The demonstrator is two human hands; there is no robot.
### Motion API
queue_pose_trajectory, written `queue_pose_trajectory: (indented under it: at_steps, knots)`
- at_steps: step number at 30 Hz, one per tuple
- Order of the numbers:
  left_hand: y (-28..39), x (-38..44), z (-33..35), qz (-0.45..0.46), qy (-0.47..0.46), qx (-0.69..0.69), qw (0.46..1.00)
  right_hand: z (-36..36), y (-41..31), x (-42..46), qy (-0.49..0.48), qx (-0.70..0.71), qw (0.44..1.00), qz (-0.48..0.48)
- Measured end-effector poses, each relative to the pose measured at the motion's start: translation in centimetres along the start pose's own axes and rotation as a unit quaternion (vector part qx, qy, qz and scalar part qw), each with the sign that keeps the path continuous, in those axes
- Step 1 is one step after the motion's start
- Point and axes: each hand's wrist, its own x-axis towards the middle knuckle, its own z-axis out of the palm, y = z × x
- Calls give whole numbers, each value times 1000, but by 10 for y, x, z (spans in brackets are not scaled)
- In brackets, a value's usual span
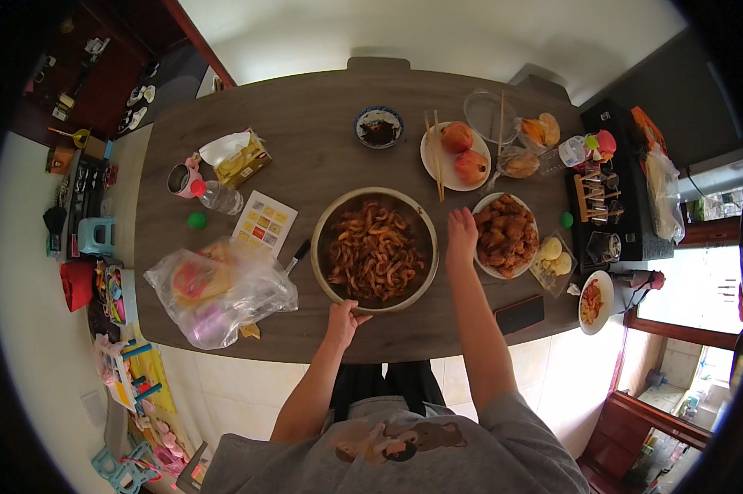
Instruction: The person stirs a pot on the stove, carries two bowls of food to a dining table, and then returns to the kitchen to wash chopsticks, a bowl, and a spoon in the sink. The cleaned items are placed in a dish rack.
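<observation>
A wide metal bowl (434,262) full of cooked shrimp (376,252) stands at the middle of the dark wooden table. At its near rim is my left hand (345,322), gripping the edge with thumb and fingers. My right hand (463,236) is stretched out between this bowl and a white plate (530,268) of browned fried meat pieces (506,234). Its fingers point away from me and nothing shows in it. It lies close against the plate's left edge; contact is not clear. Beyond it, chopsticks (437,157) rest across a plate (429,139) with two pomegranates (464,153).
Left are a crumpled plastic bag (223,290), a marker (298,256), a printed sheet (264,222), a water bottle (221,197) and a tissue box (242,163). A sauce bowl (378,127) sits behind. Right are a phone (519,315), bagged buns (555,258) and a food plate (605,302) at the edge.
</observation>
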Motion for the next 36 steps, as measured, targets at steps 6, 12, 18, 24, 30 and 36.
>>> queue_pose_trajectory:
  at_steps: [6, 12, 18, 24, 30, 36]
  knots:
    - [2, -8, 14, -11, -43, 20, 999, 30, 1, 74, 74, 174, 975, 115]
    - [1, -16, 11, -18, -34, 70, 997, 30, 13, 101, 100, 177, 973, 108]
    - [15, -22, 4, 320, 288, 410, 804, 46, 6, 115, 63, 133, 982, 122]
    - [101, 43, 113, 406, 39, 320, 855, 65, 9, 135, 38, 122, 984, 127]
    - [132, 154, 190, 105, -33, 44, 993, 77, 6, 146, -19, 133, 984, 121]
    - [138, 188, 211, 77, -60, -67, 993, 71, 8, 159, -20, 116, 973, 199]
